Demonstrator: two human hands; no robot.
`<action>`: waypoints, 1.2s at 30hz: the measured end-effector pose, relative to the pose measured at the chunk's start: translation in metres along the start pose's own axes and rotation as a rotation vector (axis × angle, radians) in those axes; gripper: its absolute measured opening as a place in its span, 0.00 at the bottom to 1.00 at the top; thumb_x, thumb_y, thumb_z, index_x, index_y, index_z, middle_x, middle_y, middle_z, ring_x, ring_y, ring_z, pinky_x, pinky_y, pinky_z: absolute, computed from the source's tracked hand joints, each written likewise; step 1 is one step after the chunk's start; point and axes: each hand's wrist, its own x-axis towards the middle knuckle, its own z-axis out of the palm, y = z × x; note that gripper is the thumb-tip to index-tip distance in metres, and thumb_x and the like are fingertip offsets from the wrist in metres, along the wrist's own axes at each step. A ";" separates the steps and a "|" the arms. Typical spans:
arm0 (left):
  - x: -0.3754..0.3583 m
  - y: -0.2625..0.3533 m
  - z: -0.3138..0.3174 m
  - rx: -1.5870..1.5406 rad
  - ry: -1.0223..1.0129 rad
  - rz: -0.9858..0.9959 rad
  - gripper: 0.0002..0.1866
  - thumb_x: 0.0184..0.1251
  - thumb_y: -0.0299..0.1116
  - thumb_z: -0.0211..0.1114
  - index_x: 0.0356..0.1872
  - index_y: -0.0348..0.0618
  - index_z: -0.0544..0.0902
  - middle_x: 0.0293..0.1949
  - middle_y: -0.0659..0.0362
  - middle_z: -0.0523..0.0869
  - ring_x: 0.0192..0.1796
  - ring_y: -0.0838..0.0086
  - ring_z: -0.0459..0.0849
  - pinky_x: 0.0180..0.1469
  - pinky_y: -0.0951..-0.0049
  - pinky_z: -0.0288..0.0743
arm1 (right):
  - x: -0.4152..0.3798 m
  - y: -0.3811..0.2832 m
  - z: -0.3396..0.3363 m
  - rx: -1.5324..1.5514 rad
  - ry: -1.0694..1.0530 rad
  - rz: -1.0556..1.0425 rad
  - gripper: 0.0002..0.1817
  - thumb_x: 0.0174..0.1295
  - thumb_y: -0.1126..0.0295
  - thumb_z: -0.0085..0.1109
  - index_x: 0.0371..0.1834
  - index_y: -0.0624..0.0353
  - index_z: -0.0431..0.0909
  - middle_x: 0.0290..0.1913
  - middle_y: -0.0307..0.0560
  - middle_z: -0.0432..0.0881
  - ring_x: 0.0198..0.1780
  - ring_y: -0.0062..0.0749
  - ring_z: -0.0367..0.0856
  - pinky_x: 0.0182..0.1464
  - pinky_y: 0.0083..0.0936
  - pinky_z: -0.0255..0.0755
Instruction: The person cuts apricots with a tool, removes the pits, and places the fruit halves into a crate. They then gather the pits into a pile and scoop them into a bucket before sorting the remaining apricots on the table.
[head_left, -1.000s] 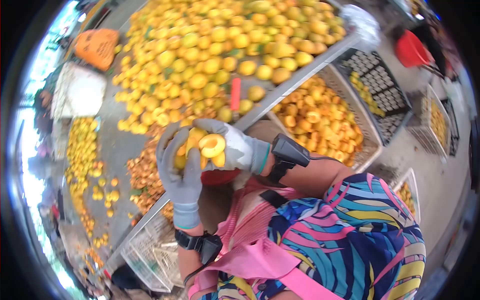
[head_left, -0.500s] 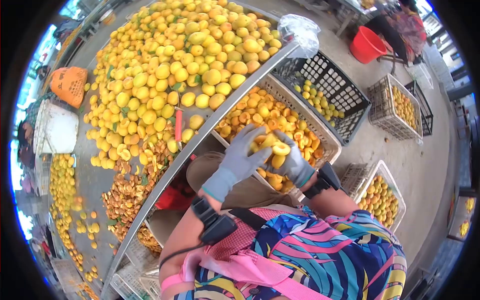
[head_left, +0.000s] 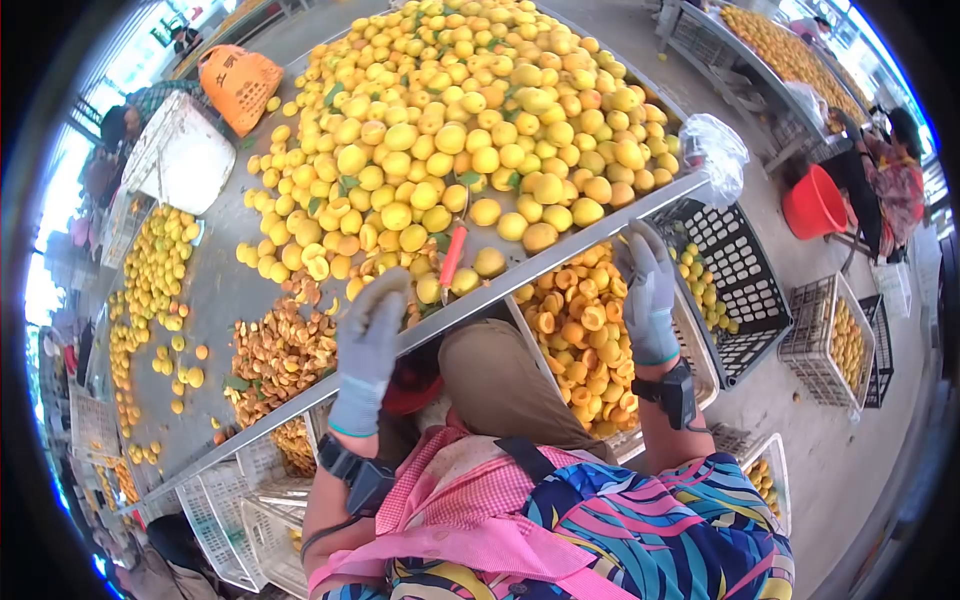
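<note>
My left hand [head_left: 370, 345], in a grey glove, is over the metal table's front edge [head_left: 440, 322], its fingers stretched out and nothing visible in them. To its right, a red-handled tool [head_left: 454, 256] with a thin metal end lies among whole yellow apricots [head_left: 440, 135]. My right hand [head_left: 648, 295], gloved too, is above the right side of a crate [head_left: 707, 362] full of apricot halves [head_left: 590, 335]. Its fingers extend toward the table rail and hold nothing that I can see. A brown heap of apricot pits and scraps [head_left: 280, 345] lies left of my left hand.
A black crate [head_left: 745, 290] with greenish fruit stands beyond the halves. Farther right are another fruit crate [head_left: 825, 335], a red bucket [head_left: 815, 203] and a seated person [head_left: 895, 185]. A white bucket [head_left: 182, 155] and an orange bag [head_left: 238, 85] stand at the table's far left.
My hands, together over the crate with apricot halves in them, have let these go and moved apart. The left went to the table edge, the right toward the crate's right side. The view has shifted.
</note>
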 end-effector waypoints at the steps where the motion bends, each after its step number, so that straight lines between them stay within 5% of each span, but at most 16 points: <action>1: 0.000 -0.003 -0.013 -0.054 0.089 -0.031 0.14 0.69 0.29 0.58 0.53 0.38 0.79 0.44 0.61 0.85 0.48 0.80 0.80 0.53 0.78 0.73 | -0.002 -0.021 0.020 -0.046 -0.117 -0.072 0.23 0.68 0.62 0.50 0.63 0.62 0.67 0.56 0.49 0.76 0.54 0.32 0.77 0.55 0.26 0.70; 7: 0.012 -0.056 -0.092 0.170 0.239 -0.076 0.15 0.66 0.29 0.62 0.52 0.37 0.79 0.44 0.60 0.83 0.47 0.79 0.80 0.51 0.78 0.72 | 0.004 -0.066 0.136 -0.144 -0.619 -0.012 0.19 0.63 0.71 0.56 0.56 0.66 0.74 0.45 0.43 0.81 0.46 0.22 0.78 0.50 0.18 0.71; 11: 0.027 -0.075 -0.124 0.240 0.318 -0.085 0.21 0.63 0.28 0.64 0.58 0.37 0.75 0.52 0.58 0.80 0.52 0.75 0.78 0.52 0.74 0.74 | 0.017 0.010 0.207 -0.466 -0.853 0.015 0.20 0.60 0.69 0.57 0.56 0.61 0.76 0.41 0.43 0.81 0.40 0.15 0.75 0.45 0.13 0.69; 12: 0.031 -0.075 -0.131 0.351 0.299 -0.093 0.25 0.62 0.29 0.65 0.61 0.38 0.73 0.57 0.54 0.77 0.55 0.70 0.77 0.53 0.72 0.74 | 0.011 0.014 0.223 -0.558 -0.889 0.171 0.21 0.60 0.65 0.58 0.56 0.58 0.75 0.43 0.46 0.82 0.42 0.23 0.79 0.45 0.21 0.73; 13: 0.036 -0.073 -0.136 0.356 0.309 -0.099 0.25 0.62 0.29 0.65 0.61 0.38 0.73 0.57 0.54 0.77 0.55 0.70 0.77 0.53 0.72 0.74 | 0.011 0.034 0.237 -0.554 -0.901 0.176 0.21 0.60 0.65 0.58 0.56 0.58 0.75 0.43 0.46 0.82 0.42 0.23 0.79 0.45 0.21 0.73; 15: 0.047 -0.070 -0.143 0.539 0.282 -0.128 0.27 0.60 0.29 0.66 0.62 0.40 0.72 0.59 0.51 0.74 0.58 0.66 0.76 0.55 0.70 0.74 | 0.010 0.072 0.260 -0.755 -0.892 -0.279 0.19 0.61 0.67 0.57 0.56 0.59 0.77 0.36 0.44 0.83 0.34 0.26 0.79 0.37 0.23 0.71; 16: 0.054 -0.077 -0.151 0.573 0.253 -0.117 0.30 0.58 0.29 0.67 0.63 0.43 0.71 0.61 0.48 0.73 0.61 0.59 0.75 0.57 0.67 0.74 | 0.009 0.074 0.268 -0.912 -0.894 -0.241 0.23 0.60 0.63 0.57 0.59 0.56 0.73 0.44 0.51 0.82 0.40 0.38 0.82 0.42 0.29 0.74; 19: 0.081 -0.085 -0.157 0.898 0.188 0.102 0.32 0.55 0.29 0.68 0.63 0.44 0.70 0.62 0.47 0.71 0.62 0.55 0.73 0.58 0.63 0.73 | 0.002 0.088 0.296 -1.159 -0.846 -0.353 0.27 0.60 0.59 0.56 0.63 0.53 0.68 0.54 0.54 0.77 0.49 0.47 0.80 0.48 0.37 0.75; 20: 0.089 -0.087 -0.156 0.922 0.169 0.033 0.36 0.52 0.32 0.70 0.65 0.47 0.68 0.64 0.47 0.69 0.62 0.53 0.73 0.58 0.61 0.73 | 0.004 0.088 0.303 -1.276 -0.878 -0.241 0.28 0.61 0.57 0.54 0.65 0.52 0.65 0.61 0.54 0.72 0.53 0.49 0.78 0.52 0.40 0.75; 27: 0.130 -0.078 -0.137 1.336 -0.017 -0.214 0.39 0.51 0.38 0.71 0.66 0.56 0.65 0.58 0.49 0.71 0.53 0.55 0.79 0.51 0.58 0.76 | 0.001 0.108 0.324 -1.451 -0.857 -0.228 0.24 0.58 0.62 0.59 0.57 0.54 0.67 0.54 0.52 0.74 0.51 0.49 0.79 0.47 0.42 0.75; 33: 0.119 -0.072 -0.131 1.305 -0.042 -0.314 0.32 0.48 0.37 0.72 0.58 0.51 0.70 0.53 0.49 0.73 0.50 0.51 0.80 0.50 0.57 0.76 | -0.006 0.108 0.327 -1.536 -0.911 -0.324 0.24 0.57 0.65 0.60 0.54 0.56 0.63 0.52 0.53 0.74 0.48 0.47 0.81 0.42 0.42 0.76; 34: 0.118 -0.075 -0.132 1.286 -0.022 -0.297 0.32 0.49 0.36 0.71 0.58 0.51 0.71 0.52 0.49 0.75 0.49 0.52 0.80 0.50 0.57 0.76 | -0.007 0.112 0.325 -1.508 -0.864 -0.444 0.29 0.50 0.61 0.69 0.50 0.60 0.65 0.48 0.55 0.76 0.43 0.44 0.84 0.39 0.39 0.77; 36: 0.115 -0.082 -0.136 1.265 -0.002 -0.284 0.31 0.49 0.36 0.71 0.57 0.50 0.71 0.50 0.49 0.77 0.49 0.52 0.80 0.49 0.57 0.76 | -0.007 0.114 0.324 -1.506 -0.875 -0.444 0.28 0.50 0.61 0.69 0.50 0.59 0.65 0.47 0.55 0.76 0.43 0.45 0.84 0.39 0.40 0.77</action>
